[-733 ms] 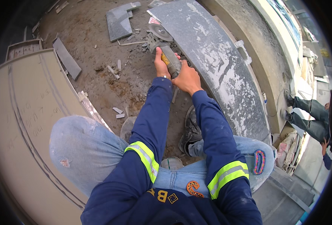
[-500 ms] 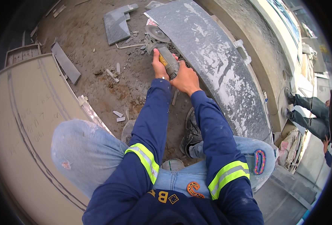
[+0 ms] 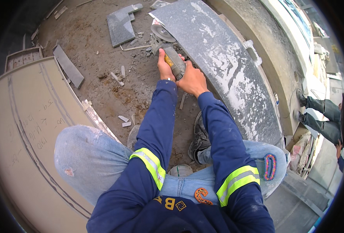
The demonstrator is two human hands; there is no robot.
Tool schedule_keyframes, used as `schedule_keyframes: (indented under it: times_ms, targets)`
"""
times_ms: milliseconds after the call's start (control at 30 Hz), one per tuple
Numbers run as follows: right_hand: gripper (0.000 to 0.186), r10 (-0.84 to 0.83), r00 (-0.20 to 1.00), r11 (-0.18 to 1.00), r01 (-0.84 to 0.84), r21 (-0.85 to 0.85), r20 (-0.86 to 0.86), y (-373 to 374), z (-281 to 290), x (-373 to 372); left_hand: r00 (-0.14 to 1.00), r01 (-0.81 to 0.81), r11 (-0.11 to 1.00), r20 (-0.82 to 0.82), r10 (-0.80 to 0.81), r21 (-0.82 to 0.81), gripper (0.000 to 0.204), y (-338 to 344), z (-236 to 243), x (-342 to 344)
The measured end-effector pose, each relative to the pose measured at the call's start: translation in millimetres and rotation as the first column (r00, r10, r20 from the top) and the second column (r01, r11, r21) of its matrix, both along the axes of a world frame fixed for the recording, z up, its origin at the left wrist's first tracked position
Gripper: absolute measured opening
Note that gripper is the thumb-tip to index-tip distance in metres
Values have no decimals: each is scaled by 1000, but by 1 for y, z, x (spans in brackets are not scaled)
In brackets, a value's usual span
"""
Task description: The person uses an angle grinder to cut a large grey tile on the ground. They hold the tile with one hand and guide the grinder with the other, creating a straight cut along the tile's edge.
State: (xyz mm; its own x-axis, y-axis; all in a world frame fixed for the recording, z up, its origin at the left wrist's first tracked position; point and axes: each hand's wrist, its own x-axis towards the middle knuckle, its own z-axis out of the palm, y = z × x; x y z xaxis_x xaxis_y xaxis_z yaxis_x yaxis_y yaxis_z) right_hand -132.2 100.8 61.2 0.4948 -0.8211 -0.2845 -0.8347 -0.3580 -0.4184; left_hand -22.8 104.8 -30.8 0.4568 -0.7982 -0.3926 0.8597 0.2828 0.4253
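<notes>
Both my hands are wrapped round an angle grinder point(image 3: 175, 64) with a grey and yellow body, out in front of me. My left hand point(image 3: 165, 69) grips its left side, thumb along the body. Around the rear end closes my right hand point(image 3: 193, 80). At the grinder's far end, the round cutting disc point(image 3: 163, 33) lies next to the left edge of a long grey stone slab point(image 3: 222, 70). Whether the disc touches the slab I cannot tell. White patches and dust mark the slab's face.
Dirt ground holds an L-shaped grey stone piece point(image 3: 120, 26), a narrow stone strip point(image 3: 68, 66) and small offcuts point(image 3: 124, 119). A large beige panel point(image 3: 36, 128) with pencil marks lies at left. Beyond the slab runs a concrete ledge point(image 3: 273, 58). Another person's legs point(image 3: 321, 116) show at right.
Almost nothing differs. The view has shifted very slightly, while both hands keep their hold on the angle grinder beside the slab's edge.
</notes>
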Motion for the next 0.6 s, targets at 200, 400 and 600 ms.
schedule_keyframes:
  times_ms: [200, 400, 600]
  targets:
    - [72, 20, 1000, 1000, -20, 7, -14, 5, 7, -5, 1000, -22, 1000, 2, 22, -6, 69, 6, 3, -5]
    - [86, 20, 1000, 1000, -20, 14, -9, 6, 3, -16, 1000, -24, 1000, 3, 24, -7, 68, 11, 13, -18]
    - [83, 30, 1000, 999, -30, 20, 0, 13, 7, -21, 999, -28, 999, 17, 28, -25, 68, 17, 8, -20]
